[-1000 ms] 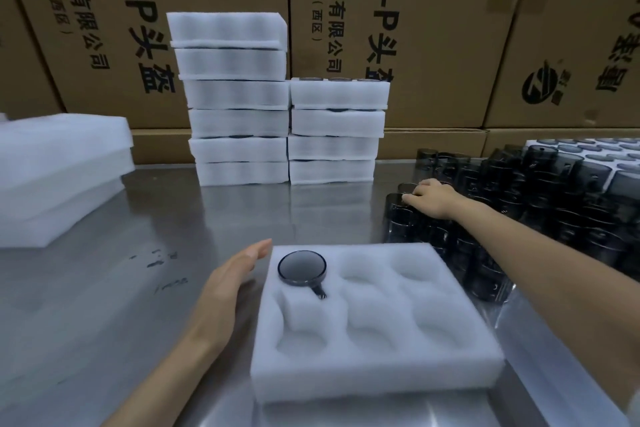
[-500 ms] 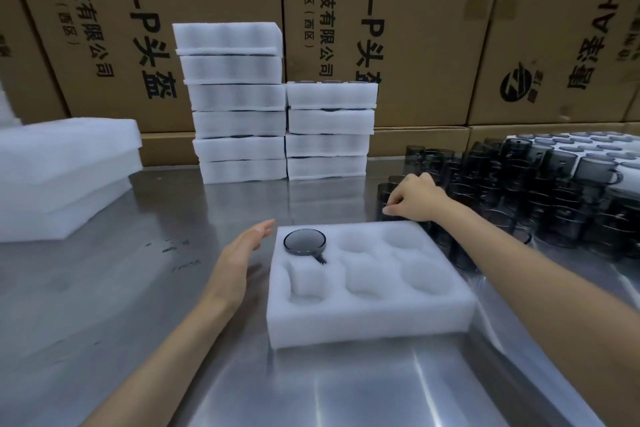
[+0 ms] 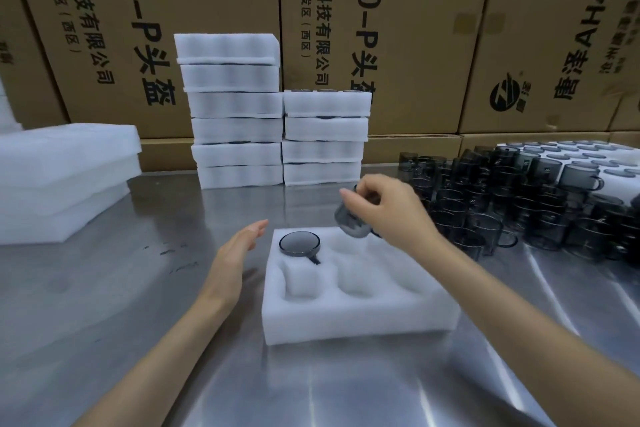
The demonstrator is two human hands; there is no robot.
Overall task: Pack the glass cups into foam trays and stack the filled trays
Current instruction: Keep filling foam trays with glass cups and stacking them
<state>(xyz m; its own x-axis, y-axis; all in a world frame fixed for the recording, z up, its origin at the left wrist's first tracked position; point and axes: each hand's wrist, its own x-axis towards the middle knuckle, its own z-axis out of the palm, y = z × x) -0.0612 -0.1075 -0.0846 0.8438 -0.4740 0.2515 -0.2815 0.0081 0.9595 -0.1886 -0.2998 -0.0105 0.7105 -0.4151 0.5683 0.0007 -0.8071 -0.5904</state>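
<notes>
A white foam tray (image 3: 346, 321) with round pockets lies on the steel table in front of me. One smoky grey glass cup (image 3: 299, 244) sits in its far left pocket. My right hand (image 3: 388, 208) grips a second grey glass cup (image 3: 349, 222) tilted in the air above the tray's far middle pocket. My left hand (image 3: 231, 255) hovers with straight fingers just left of the tray, not touching it. Many loose grey cups (image 3: 512, 204) crowd the table on the right.
Two stacks of filled foam trays (image 3: 239, 130) (image 3: 325, 137) stand at the back against cardboard boxes (image 3: 398, 28). Foam sheets (image 3: 65, 180) are piled at the left. Another foam tray of cups (image 3: 585, 154) lies at the far right.
My right hand has lifted a cup out of the loose group and brought it left, over the tray. My left hand has stayed beside the tray.
</notes>
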